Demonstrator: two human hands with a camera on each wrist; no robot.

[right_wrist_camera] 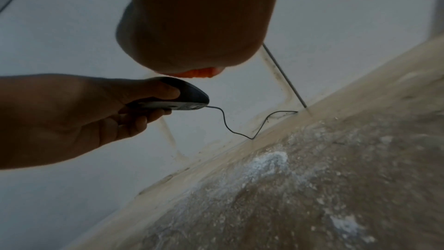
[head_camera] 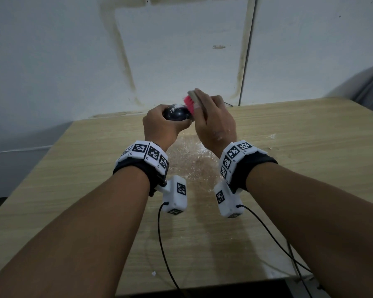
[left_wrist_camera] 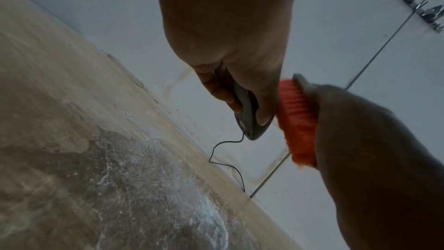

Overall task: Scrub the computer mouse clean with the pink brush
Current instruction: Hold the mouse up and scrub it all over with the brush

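Scrubbing judged under way, not finished: white powdery residue is still seen on top of the computer mouse [head_camera: 177, 114]. Mouse is black, glossy, corded, held in the air above the table [head_camera: 289, 147], gripped by the left hand [head_camera: 162, 125]. Pink brush [head_camera: 191, 104] is clasped by the right hand [head_camera: 215, 121], bristles set against the mouse's right side. White residue is noted on the table below the mouse.

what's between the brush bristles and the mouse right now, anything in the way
Nothing visible. The left hand holds the mouse clear of the table; the right hand holds the pink brush with its bristles at the mouse's top. The left thumb lies alongside, not between.
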